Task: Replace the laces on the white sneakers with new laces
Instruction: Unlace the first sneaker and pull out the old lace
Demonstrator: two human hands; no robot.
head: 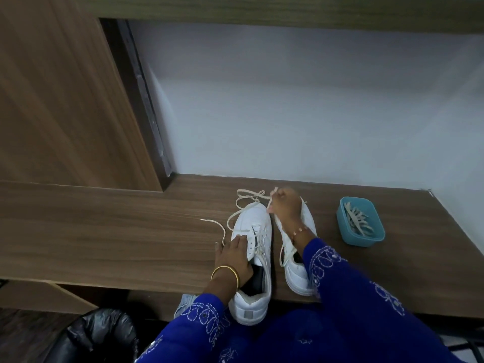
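The left hand [231, 254] lies flat on the left sneaker [252, 260], whose heel overhangs the brown wood-grain tabletop [104, 231]. The right hand [285, 205] pinches a lace [248, 196] above the right sneaker [297, 265]. Further right sits a blue tub [360, 221]; behind, a pale wall [288, 100].

Two white sneakers [252, 231] [296, 260], one blue tub [366, 238], two hands [233, 255] [285, 203]

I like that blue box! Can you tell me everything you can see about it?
The blue container is a small open tub with rounded corners; it looks like plastic and has no lid on. It sits upright on the wooden desk, to the right of the two white sneakers and apart from them. Inside lie pale laces in a loose heap. Neither hand touches it.
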